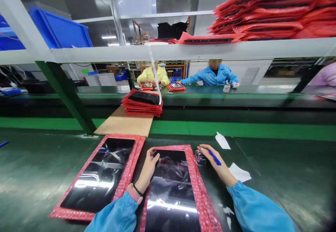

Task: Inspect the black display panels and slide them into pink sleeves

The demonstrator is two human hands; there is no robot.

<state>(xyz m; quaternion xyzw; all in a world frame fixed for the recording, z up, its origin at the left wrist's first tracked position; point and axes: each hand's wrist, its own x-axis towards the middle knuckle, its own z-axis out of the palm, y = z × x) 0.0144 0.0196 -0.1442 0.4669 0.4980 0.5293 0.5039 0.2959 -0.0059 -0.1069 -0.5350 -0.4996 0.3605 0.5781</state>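
Two glossy black panels lie in red bubble-wrap bags on the green bench. My left hand [148, 169] rests on the top left edge of the nearer panel [172, 193], thumb curled over the bag's rim and fingers pressed on it. My right hand [216, 163] is just right of that bag's top corner, closed round a blue pen [214, 156], with its fingertips at a small shiny object [200, 157] that looks like a tape roll. The second bagged panel [101, 176] lies to the left, untouched.
Scraps of white paper [222, 141] lie near my right hand. A stack of red bagged panels [143, 103] sits on a cardboard sheet [126, 123] beyond. A shelf overhead holds more red bags [275, 11] and blue bins [60, 30]. Two people work across the line.
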